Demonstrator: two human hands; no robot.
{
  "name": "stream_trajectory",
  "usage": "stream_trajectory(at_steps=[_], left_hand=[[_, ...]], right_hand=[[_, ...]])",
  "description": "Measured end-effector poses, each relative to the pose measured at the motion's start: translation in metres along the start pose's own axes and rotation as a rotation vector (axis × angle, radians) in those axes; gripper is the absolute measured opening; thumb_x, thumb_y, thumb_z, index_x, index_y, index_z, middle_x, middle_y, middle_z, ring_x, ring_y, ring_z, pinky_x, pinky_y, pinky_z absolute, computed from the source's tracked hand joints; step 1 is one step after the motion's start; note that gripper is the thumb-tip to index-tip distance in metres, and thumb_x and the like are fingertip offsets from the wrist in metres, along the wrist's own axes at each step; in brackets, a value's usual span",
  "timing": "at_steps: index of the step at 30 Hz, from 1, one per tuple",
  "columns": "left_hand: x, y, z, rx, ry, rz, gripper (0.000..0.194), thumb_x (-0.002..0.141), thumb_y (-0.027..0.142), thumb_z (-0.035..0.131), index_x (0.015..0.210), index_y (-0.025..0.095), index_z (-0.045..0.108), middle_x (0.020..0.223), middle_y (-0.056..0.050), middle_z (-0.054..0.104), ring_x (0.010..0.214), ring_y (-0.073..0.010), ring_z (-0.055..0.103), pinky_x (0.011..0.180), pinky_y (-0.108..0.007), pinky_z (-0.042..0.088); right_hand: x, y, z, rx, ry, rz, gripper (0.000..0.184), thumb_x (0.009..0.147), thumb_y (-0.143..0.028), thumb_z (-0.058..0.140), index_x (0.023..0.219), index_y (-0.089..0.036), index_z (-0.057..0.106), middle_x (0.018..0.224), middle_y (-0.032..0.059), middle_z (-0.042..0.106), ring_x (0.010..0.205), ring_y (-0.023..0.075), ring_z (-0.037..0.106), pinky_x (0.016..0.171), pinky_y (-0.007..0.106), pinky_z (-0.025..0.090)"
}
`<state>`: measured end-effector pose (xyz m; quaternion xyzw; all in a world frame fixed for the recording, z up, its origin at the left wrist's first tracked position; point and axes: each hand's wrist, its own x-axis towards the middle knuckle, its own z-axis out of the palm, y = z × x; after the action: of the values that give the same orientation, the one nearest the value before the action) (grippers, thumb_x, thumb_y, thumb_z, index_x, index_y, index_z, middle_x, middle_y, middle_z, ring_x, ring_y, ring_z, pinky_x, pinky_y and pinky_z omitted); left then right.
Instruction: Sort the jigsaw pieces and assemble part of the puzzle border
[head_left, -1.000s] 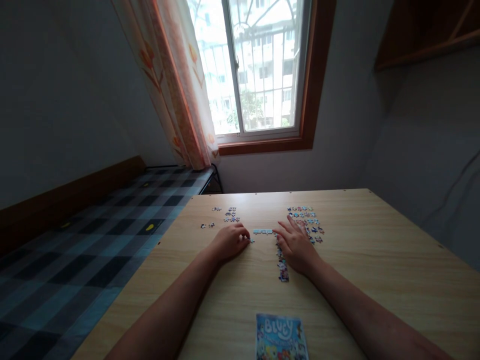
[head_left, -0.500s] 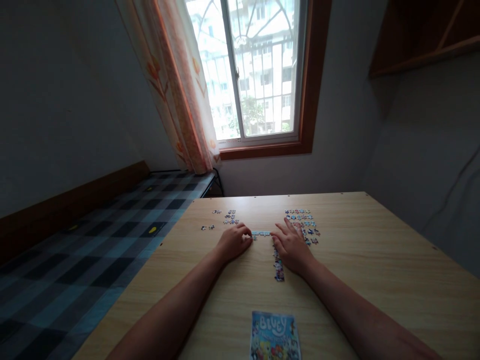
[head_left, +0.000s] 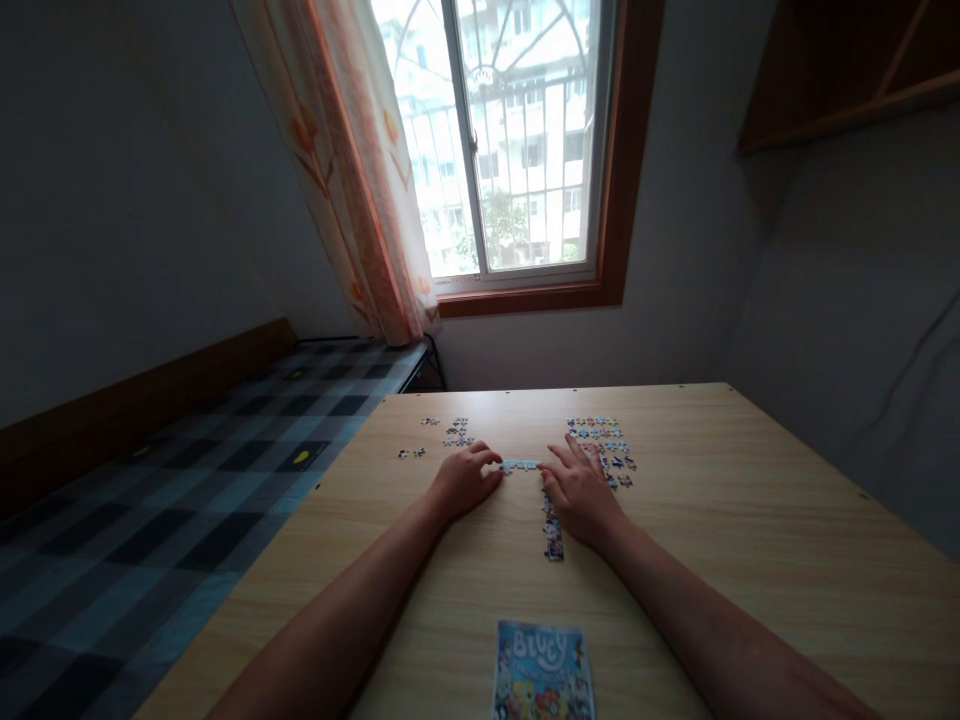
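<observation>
My left hand (head_left: pixel 463 480) rests on the table with thumb and fingers pinched on a small puzzle piece (head_left: pixel 506 472), at the left end of a joined light-blue strip of puzzle pieces (head_left: pixel 523 466). The fingers partly hide that piece. My right hand (head_left: pixel 581 490) lies flat with fingers spread, the fingertips at the strip's right end. Beneath and beside its palm runs a joined column of puzzle pieces (head_left: pixel 553 535) towards me, partly covered. Loose puzzle pieces (head_left: pixel 600 433) sit in rows just beyond the right hand, some hidden by its fingers.
More loose pieces (head_left: pixel 459 432) lie beyond my left hand, with a few dark ones (head_left: pixel 411 454) further left. A blue picture sheet marked "Bluey" (head_left: pixel 543 672) lies near me on the wooden table (head_left: pixel 750 520). A checked bed (head_left: pixel 225 480) stands left; a window is ahead.
My left hand has moved slightly right and brought its piece up against the strip's left end. The right hand stays spread over the pieces. The camera view has shifted a little.
</observation>
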<state>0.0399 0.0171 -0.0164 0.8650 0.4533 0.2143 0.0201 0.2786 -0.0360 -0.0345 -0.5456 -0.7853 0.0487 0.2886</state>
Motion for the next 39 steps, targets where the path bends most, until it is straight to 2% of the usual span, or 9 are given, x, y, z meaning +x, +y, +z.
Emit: stream_trajectory(at_steps=[3, 7, 21, 26, 28, 33, 39], left_hand=[[0.0, -0.0032, 0.0028, -0.022, 0.017, 0.036, 0.016, 0.088, 0.029, 0.066, 0.102, 0.025, 0.075, 0.104, -0.003, 0.07, 0.083, -0.0154, 0.066, 0.08, -0.027, 0.051], [0.0013, -0.0066, 0.0045, -0.056, 0.011, 0.062, 0.013, 0.091, 0.03, 0.065, 0.093, 0.028, 0.078, 0.103, -0.001, 0.072, 0.082, -0.0142, 0.067, 0.079, -0.026, 0.051], [0.0021, -0.0028, 0.0044, -0.019, -0.028, 0.041, 0.016, 0.092, 0.033, 0.064, 0.091, 0.029, 0.079, 0.106, -0.001, 0.073, 0.085, -0.0158, 0.068, 0.08, -0.027, 0.053], [-0.0007, -0.0065, 0.005, -0.048, -0.001, 0.015, 0.017, 0.09, 0.033, 0.066, 0.101, 0.03, 0.077, 0.112, 0.0, 0.072, 0.093, -0.0167, 0.068, 0.087, -0.029, 0.054], [-0.001, -0.0083, 0.005, -0.061, 0.02, -0.007, 0.02, 0.089, 0.033, 0.066, 0.106, 0.029, 0.077, 0.113, -0.001, 0.072, 0.095, -0.0175, 0.068, 0.088, -0.03, 0.054], [0.0003, -0.011, 0.0039, -0.054, 0.005, 0.018, 0.022, 0.092, 0.033, 0.062, 0.108, 0.028, 0.076, 0.114, -0.003, 0.071, 0.099, -0.0191, 0.066, 0.091, -0.032, 0.053], [0.0002, -0.0102, 0.0036, -0.043, -0.01, 0.036, 0.019, 0.094, 0.032, 0.061, 0.102, 0.03, 0.078, 0.113, -0.002, 0.071, 0.099, -0.0198, 0.065, 0.092, -0.035, 0.052]], right_hand=[[0.0, 0.0001, -0.0008, 0.002, -0.001, 0.003, 0.035, 0.102, -0.03, 0.039, 0.115, -0.023, 0.071, 0.142, 0.0088, 0.054, 0.146, 0.0323, 0.025, 0.117, 0.066, 0.01], [0.0001, -0.0003, -0.0014, 0.01, -0.003, 0.005, 0.035, 0.102, -0.03, 0.039, 0.113, -0.023, 0.072, 0.142, 0.0088, 0.055, 0.146, 0.0318, 0.026, 0.117, 0.066, 0.011], [-0.0019, 0.0012, -0.0045, 0.026, 0.015, -0.012, 0.038, 0.102, -0.03, 0.036, 0.111, -0.023, 0.072, 0.141, 0.0078, 0.055, 0.146, 0.0325, 0.026, 0.117, 0.065, 0.013], [-0.0035, 0.0027, -0.0046, 0.027, 0.022, -0.015, 0.04, 0.102, -0.031, 0.034, 0.111, -0.022, 0.072, 0.141, 0.008, 0.056, 0.145, 0.0323, 0.028, 0.117, 0.064, 0.014], [-0.0043, 0.0038, -0.0042, 0.012, 0.056, 0.004, 0.04, 0.102, -0.031, 0.034, 0.112, -0.023, 0.072, 0.14, 0.0071, 0.056, 0.145, 0.0323, 0.027, 0.117, 0.065, 0.012], [-0.0063, 0.0056, -0.0049, -0.09, 0.238, 0.089, 0.04, 0.099, -0.029, 0.035, 0.112, -0.024, 0.073, 0.148, 0.0063, 0.048, 0.148, 0.033, 0.016, 0.117, 0.068, 0.006], [-0.0068, 0.0044, -0.0054, -0.131, 0.156, 0.105, 0.041, 0.098, -0.029, 0.036, 0.111, -0.023, 0.075, 0.15, 0.0079, 0.045, 0.148, 0.034, 0.017, 0.116, 0.069, 0.009]])
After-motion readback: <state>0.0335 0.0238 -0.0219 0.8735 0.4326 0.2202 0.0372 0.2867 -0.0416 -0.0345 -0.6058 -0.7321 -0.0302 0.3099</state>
